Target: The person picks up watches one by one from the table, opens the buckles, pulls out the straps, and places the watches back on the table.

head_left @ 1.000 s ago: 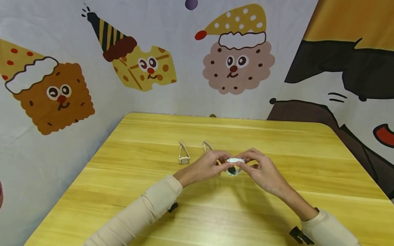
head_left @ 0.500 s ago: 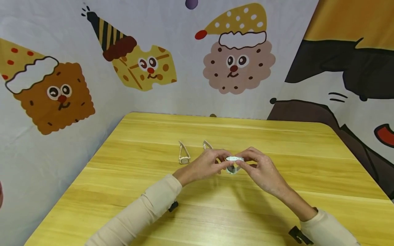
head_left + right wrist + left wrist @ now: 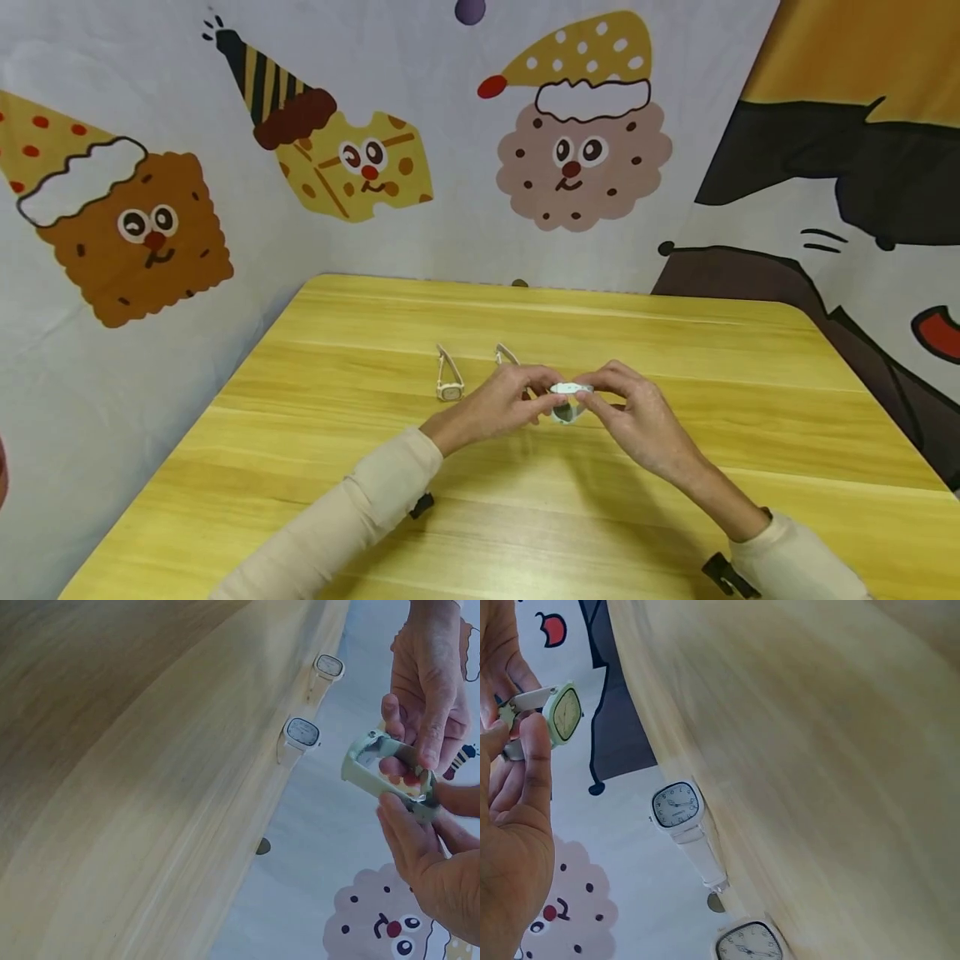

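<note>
A pale green wristwatch (image 3: 564, 413) is held up over the table between both hands, its strap looped above the dial. My left hand (image 3: 517, 397) pinches the strap's pointed end between thumb and fingers. From the other side, my right hand (image 3: 642, 410) pinches the strap near the buckle end. The left wrist view shows the watch dial (image 3: 567, 715) facing sideways, with the strap ends meeting at the fingertips. In the right wrist view the strap (image 3: 364, 766) forms a loop, and fingers partly hide where its ends come together.
Two pale watches stand on the wooden table (image 3: 480, 517): one watch (image 3: 450, 391) left of my left hand, another watch (image 3: 506, 354) partly hidden behind that hand. A cartoon-printed cloth (image 3: 465, 183) hangs behind the table's far edge.
The green watch has shifted very slightly left and its dial has tilted a little. Both hands keep their pinch on the strap; the other two watches stay put.
</note>
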Demonstrator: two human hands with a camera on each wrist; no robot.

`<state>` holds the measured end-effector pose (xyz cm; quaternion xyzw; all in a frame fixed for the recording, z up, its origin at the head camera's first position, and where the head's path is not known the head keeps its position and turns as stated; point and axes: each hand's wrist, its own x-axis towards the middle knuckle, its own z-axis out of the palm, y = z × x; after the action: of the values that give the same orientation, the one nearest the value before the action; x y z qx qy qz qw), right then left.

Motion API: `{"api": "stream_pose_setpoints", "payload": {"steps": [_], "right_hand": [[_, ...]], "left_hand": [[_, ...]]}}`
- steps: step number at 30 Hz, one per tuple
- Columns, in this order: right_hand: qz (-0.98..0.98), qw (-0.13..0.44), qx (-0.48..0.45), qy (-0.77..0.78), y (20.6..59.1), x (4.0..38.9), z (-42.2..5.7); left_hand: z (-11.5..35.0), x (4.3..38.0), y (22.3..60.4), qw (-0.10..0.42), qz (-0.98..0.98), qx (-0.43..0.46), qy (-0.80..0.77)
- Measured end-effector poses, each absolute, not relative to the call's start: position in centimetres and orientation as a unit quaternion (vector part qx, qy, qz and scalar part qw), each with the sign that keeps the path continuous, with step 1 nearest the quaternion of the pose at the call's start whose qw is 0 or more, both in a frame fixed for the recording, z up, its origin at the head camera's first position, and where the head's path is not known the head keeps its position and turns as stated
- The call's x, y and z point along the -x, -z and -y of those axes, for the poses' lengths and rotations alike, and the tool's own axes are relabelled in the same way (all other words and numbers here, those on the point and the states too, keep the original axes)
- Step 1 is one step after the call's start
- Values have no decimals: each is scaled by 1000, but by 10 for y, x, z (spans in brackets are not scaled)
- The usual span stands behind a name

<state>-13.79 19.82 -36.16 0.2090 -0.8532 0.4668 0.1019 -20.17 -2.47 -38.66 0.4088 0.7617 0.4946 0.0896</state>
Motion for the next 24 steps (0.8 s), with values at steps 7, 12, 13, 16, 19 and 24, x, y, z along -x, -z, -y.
{"api": "stream_pose_setpoints", "payload": {"steps": [7, 12, 13, 16, 19, 24], "right_hand": [[820, 98, -205, -524, 353, 140, -208], [841, 76, -205, -495, 356, 138, -203], [843, 76, -201, -493, 357, 138, -202], [848, 80, -183, -490, 360, 137, -201], [847, 72, -176, -497, 364, 138, -202], [836, 74, -175, -515, 370, 140, -199]], "left_hand": [[36, 199, 393, 74, -754, -382, -530], [34, 196, 389, 73, -746, -396, -530], [34, 196, 388, 76, -745, -392, -534], [33, 195, 388, 87, -742, -371, -552], [33, 195, 388, 94, -732, -358, -571], [31, 195, 386, 96, -723, -354, -586]]}}
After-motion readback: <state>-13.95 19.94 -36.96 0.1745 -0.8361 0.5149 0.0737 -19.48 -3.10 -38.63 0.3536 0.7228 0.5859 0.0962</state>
